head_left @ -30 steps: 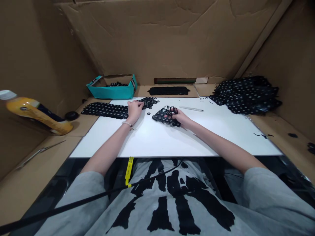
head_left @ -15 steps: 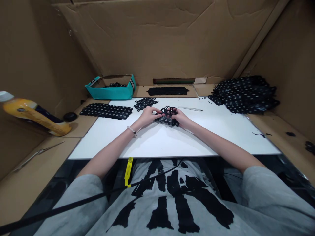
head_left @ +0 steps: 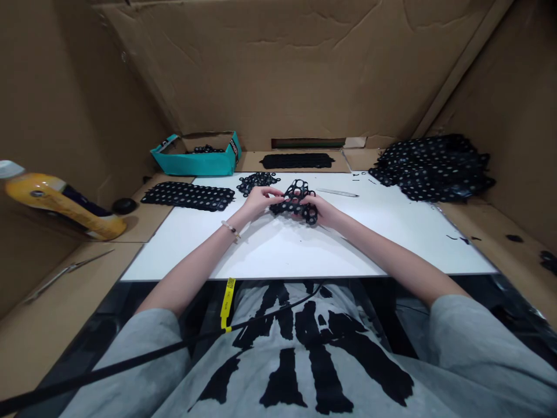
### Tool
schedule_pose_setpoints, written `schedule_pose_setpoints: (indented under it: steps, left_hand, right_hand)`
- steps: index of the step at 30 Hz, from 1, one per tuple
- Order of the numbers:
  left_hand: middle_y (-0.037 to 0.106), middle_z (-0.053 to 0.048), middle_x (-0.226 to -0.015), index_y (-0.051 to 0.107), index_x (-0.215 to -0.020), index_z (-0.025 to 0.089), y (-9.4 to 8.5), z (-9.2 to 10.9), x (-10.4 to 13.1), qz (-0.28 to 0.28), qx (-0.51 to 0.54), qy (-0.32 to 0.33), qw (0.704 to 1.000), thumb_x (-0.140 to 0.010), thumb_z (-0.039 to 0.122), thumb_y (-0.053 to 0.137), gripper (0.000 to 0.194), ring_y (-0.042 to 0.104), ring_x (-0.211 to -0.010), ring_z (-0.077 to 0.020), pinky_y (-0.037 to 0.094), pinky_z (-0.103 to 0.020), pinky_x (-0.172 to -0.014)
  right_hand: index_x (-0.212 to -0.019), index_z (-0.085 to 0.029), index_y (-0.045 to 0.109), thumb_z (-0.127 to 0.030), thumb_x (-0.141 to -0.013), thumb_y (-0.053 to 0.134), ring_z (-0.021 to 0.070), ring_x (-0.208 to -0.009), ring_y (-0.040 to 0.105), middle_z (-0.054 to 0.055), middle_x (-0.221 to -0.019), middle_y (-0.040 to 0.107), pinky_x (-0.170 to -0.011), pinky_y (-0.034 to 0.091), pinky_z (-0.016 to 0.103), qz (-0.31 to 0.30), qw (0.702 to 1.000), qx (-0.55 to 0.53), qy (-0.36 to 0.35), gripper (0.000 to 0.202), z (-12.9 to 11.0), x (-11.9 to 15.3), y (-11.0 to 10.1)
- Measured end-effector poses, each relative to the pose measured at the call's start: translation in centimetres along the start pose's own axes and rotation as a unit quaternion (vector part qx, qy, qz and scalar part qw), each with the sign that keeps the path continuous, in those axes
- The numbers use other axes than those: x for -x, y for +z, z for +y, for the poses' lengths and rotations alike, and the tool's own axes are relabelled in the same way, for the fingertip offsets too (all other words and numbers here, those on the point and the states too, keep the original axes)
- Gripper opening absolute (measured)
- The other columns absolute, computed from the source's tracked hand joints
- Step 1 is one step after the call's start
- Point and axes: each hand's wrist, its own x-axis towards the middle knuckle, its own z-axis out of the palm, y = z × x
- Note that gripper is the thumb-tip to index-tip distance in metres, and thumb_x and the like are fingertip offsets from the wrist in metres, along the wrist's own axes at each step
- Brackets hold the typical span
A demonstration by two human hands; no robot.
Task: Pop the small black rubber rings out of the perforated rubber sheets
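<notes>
Over the middle of the white board [head_left: 278,255], a black sheet full of round holes [head_left: 292,206] is bent and folded between my two hands. My left hand [head_left: 260,200] pinches its left edge between thumb and fingers. On the other side, my right hand [head_left: 321,209] is closed on the sheet, with some fingers hidden behind it. Just beyond my left hand lies a heap of small black rings [head_left: 256,183]. A flat black perforated sheet [head_left: 188,195] rests farther left, partly on the board.
A teal box [head_left: 195,164] with black rings stands back left. Behind the board lies a dark strip [head_left: 297,161]. A pale pen-like tool [head_left: 337,192] is right of my hands. Perforated sheets [head_left: 430,167] pile up back right. A yellow bottle [head_left: 61,200] and scissors [head_left: 69,270] are left.
The perforated sheet has been turned and bent in my hands, and its holes now show more openly. My left hand has shifted slightly left.
</notes>
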Motion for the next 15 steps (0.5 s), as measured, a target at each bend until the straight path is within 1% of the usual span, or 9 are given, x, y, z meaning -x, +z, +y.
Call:
schedule_pose_setpoints:
  steps: [2, 4, 6, 8, 10, 12, 15]
  left_hand:
    - [0.08, -0.007, -0.093, 0.081, -0.083, 0.02, 0.3, 0.0, 0.2, 0.025, -0.037, 0.04, 0.998, -0.067, 0.034, 0.082, 0.021, 0.067, -0.091, -0.0261, 0.048, -0.037, -0.086]
    - [0.08, -0.006, -0.095, 0.081, -0.083, 0.021, 0.7, 0.1, 0.4, 0.042, -0.076, 0.085, 0.993, -0.07, 0.033, 0.081, 0.018, 0.067, -0.097, -0.0271, 0.047, -0.04, -0.093]
    - [0.08, -0.006, -0.097, 0.081, -0.084, 0.023, 1.1, 0.1, 0.7, 0.04, -0.107, 0.122, 0.986, -0.073, 0.036, 0.081, 0.017, 0.067, -0.1, -0.0277, 0.044, -0.042, -0.098]
    - [0.08, -0.006, -0.097, 0.081, -0.086, 0.023, 1.4, 0.2, 0.9, 0.024, -0.116, 0.142, 0.983, -0.075, 0.038, 0.08, 0.019, 0.067, -0.1, -0.0278, 0.043, -0.043, -0.1]
    - [0.08, -0.006, -0.098, 0.081, -0.086, 0.023, 1.6, 0.2, 1.0, 0.008, -0.106, 0.14, 0.984, -0.076, 0.038, 0.079, 0.018, 0.068, -0.099, -0.0277, 0.044, -0.042, -0.1]
    - [0.08, -0.006, -0.1, 0.082, -0.086, 0.023, 1.7, 0.3, 1.0, 0.001, -0.096, 0.123, 0.988, -0.077, 0.035, 0.077, 0.015, 0.069, -0.1, -0.0277, 0.045, -0.042, -0.1]
    - [0.081, -0.006, -0.098, 0.083, -0.083, 0.023, 1.8, 0.2, 0.8, 0.004, -0.082, 0.104, 0.991, -0.078, 0.03, 0.074, 0.012, 0.069, -0.1, -0.0279, 0.046, -0.042, -0.1]
  right_hand:
    - [-0.096, -0.019, 0.068, -0.033, -0.068, 0.073, 0.0232, -0.084, 0.067, 0.006, -0.09, 0.074, -0.079, 0.057, 0.038, -0.01, 1.0, 0.009, 0.019, 0.032, -0.2, 0.1, 0.0]
    - [-0.091, -0.018, 0.07, -0.041, -0.07, 0.077, 0.0205, -0.08, 0.065, 0.005, -0.085, 0.073, -0.077, 0.054, 0.034, -0.007, 0.999, 0.047, 0.007, 0.032, -0.1, 0.2, 0.0]
    - [-0.087, -0.018, 0.07, -0.041, -0.066, 0.083, 0.018, -0.078, 0.063, 0.002, -0.08, 0.071, -0.076, 0.051, 0.031, 0.0, 0.996, 0.082, -0.023, 0.033, 0.2, 0.2, -0.1]
    - [-0.081, -0.018, 0.069, -0.035, -0.059, 0.086, 0.0165, -0.076, 0.061, 0.0, -0.075, 0.069, -0.076, 0.049, 0.029, 0.022, 0.993, 0.102, -0.046, 0.032, 0.6, 0.1, -0.1]
    - [-0.076, -0.018, 0.068, -0.032, -0.057, 0.085, 0.0159, -0.074, 0.06, -0.001, -0.07, 0.067, -0.077, 0.048, 0.03, 0.051, 0.99, 0.118, -0.051, 0.029, 1.0, 0.0, -0.2]
    - [-0.075, -0.017, 0.068, -0.031, -0.058, 0.083, 0.0162, -0.072, 0.06, -0.001, -0.069, 0.068, -0.078, 0.047, 0.031, 0.073, 0.986, 0.14, -0.047, 0.027, 1.2, -0.2, -0.2]
    - [-0.074, -0.017, 0.068, -0.032, -0.06, 0.081, 0.017, -0.075, 0.061, -0.001, -0.07, 0.069, -0.08, 0.047, 0.032, 0.076, 0.98, 0.178, -0.054, 0.024, 1.2, -0.3, -0.1]
